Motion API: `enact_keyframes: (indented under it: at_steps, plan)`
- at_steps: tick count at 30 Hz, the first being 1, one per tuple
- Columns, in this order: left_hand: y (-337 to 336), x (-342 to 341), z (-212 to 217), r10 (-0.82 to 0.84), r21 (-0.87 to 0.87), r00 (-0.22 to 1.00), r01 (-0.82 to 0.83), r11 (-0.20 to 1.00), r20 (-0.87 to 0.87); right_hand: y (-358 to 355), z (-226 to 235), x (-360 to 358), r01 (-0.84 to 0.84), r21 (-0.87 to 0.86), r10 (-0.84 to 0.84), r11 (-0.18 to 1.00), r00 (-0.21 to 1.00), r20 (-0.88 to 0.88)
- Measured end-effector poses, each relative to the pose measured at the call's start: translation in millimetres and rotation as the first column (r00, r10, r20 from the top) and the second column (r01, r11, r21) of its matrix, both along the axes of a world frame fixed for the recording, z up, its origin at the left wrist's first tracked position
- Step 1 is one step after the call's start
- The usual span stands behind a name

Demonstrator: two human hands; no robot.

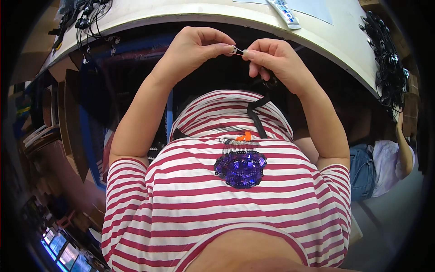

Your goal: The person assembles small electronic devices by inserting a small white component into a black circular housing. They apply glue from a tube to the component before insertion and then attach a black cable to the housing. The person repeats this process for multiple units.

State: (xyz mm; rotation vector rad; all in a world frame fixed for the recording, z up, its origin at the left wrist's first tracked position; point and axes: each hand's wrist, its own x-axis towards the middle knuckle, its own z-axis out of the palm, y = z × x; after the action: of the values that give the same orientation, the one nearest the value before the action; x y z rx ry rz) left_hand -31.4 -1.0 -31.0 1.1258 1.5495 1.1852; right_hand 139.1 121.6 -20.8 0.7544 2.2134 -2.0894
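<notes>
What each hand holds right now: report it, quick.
Left hand: closed, pinching a thin pale item, too small to identify.
Right hand: closed at thumb and forefinger, apparently pinching the same item's other end.

Left hand (198,45): we hold a pinch grip | Right hand (274,56): we pinch likewise, lower fingers (253,69) curled | Forearms (144,104): we angle both inward

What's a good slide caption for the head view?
Head view: left hand and right hand pinch a thin strand at a white table bearing a tube and black cables.
</notes>
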Motion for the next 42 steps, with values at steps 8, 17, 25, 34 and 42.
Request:
enact_keyframes:
  at_steps: [8,17,25,34,42]
  plan:
    - [-6,-5,-7,-0.089,-0.119,0.994,0.081,0.990,-0.061,-1,-1,-5,-0.028,0.012,0.028,1.000,1.000,0.009]
    - [-6,-2,-6,-0.121,-0.113,0.982,0.137,0.984,0.145,2,-1,-6,-0.033,-0.020,0.032,0.999,0.999,-0.012]
    - [0,0,-14,-0.110,-0.070,0.920,0.147,0.987,0.376,2,-15,-2,-0.032,-0.303,-0.007,0.952,0.992,-0.126]
    - [2,-6,-19,-0.058,-0.105,0.904,0.113,0.988,0.424,5,-34,2,-0.057,-0.421,-0.054,0.905,0.967,-0.248]
    - [7,8,-4,-0.128,-0.154,0.987,0.143,0.978,0.101,12,-34,14,-0.075,-0.365,-0.007,0.928,0.976,-0.218]
